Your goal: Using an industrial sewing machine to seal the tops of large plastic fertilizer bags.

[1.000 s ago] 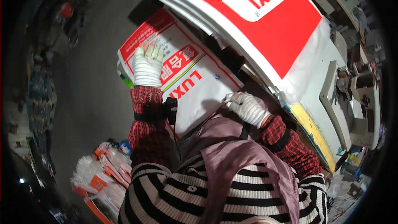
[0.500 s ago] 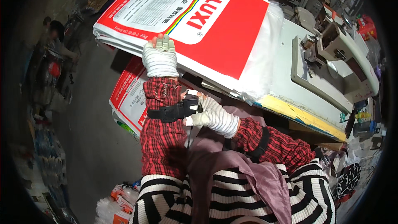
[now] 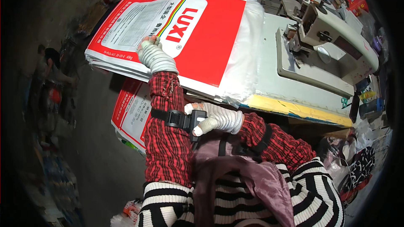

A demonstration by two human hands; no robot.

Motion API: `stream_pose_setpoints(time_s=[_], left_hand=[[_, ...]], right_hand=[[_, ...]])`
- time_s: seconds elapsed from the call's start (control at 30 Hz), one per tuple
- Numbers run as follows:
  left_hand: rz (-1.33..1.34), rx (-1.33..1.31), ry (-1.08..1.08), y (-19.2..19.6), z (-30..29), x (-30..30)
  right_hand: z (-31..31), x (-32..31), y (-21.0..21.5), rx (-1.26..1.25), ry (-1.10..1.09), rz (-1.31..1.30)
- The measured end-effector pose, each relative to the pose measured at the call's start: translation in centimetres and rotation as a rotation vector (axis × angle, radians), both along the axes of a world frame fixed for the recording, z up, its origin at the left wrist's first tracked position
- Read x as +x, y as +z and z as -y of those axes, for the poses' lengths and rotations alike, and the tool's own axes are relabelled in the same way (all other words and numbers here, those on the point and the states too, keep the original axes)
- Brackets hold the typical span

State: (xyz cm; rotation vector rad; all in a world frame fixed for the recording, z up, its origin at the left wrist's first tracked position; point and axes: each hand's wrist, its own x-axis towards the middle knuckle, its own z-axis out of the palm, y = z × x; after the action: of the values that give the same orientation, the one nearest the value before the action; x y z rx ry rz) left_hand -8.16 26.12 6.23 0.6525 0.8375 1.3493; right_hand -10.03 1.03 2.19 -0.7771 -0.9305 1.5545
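A: Where's the sack stack (image 3: 176,38)?
B: On the table (image 3: 277,88), long axis running left-right, left end overhanging the edge.
A: Nearer hand?
B: Left hand (image 3: 155,56), flat on the near edge, fingers together, gripping nothing.
A: Right hand (image 3: 212,117)?
B: Off the sacks, touching the black strap (image 3: 176,119) on the left forearm, fingers loosely curled, thumb out.
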Motion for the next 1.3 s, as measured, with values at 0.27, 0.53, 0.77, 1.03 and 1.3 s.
stream_pose_setpoints(time_s=[0.27, 0.53, 0.77, 1.03, 1.3], left_hand=[[-1.441, 1.749, 0.117, -5.1, 6.1, 1.5], [-1.768, 1.729, -0.603, -7.3, 10.4, 1.6], [0.031, -0.311, -0.381, -4.2, 5.5, 2.5], [0.378, -0.354, -0.66, -0.4, 10.2, 3.6], [-0.086, -0.041, -0.789, -6.6, 12.0, 6.6]], right_hand=[[2.1, -1.6, -1.3, -0.04, 0.04, -0.328], [3.1, -1.2, -2.6, 0.042, 0.078, -0.06], [1.7, 0.9, -4.5, -0.042, 0.028, 0.095], [2.2, 3.2, -5.4, -0.004, 0.047, 0.131], [4.2, 4.3, -4.8, -0.003, -0.292, 0.398]])
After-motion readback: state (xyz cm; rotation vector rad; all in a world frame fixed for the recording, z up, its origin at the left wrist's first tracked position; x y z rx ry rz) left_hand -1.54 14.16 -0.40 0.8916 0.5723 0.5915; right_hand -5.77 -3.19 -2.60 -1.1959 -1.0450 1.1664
